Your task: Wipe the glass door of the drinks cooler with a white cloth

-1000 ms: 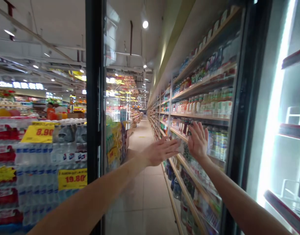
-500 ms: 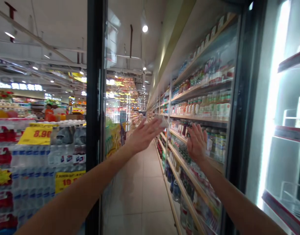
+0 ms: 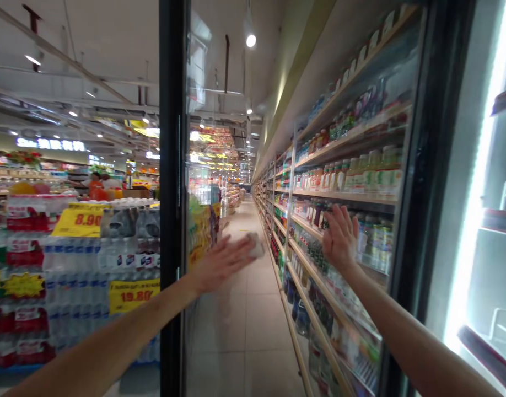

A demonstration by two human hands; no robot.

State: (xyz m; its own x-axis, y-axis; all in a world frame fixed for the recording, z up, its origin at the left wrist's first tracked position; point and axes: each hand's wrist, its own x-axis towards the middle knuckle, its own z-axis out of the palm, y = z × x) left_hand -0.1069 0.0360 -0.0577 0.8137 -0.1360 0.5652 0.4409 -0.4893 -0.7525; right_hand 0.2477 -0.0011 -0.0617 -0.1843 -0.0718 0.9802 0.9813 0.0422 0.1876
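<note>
I stand at an open glass fridge door [image 3: 236,331] with a black frame [image 3: 170,231] and look through its pane. My left hand [image 3: 220,263] reaches to the middle of the glass with fingers stretched, pressing a small white cloth [image 3: 256,244] against it; hand and cloth are blurred by motion. My right hand [image 3: 340,237] lies flat on the same pane further right, fingers spread, holding nothing.
The lit fridge interior [image 3: 480,220] with its shelves is at the far right. Through the glass runs a tiled aisle [image 3: 253,309] beside long shelves of bottles [image 3: 344,176]. Stacked water packs with yellow price signs [image 3: 79,220] stand at the left.
My left hand with the cloth has swept across the glass, up and left, then down and further left. My right hand has stayed flat on the pane.
</note>
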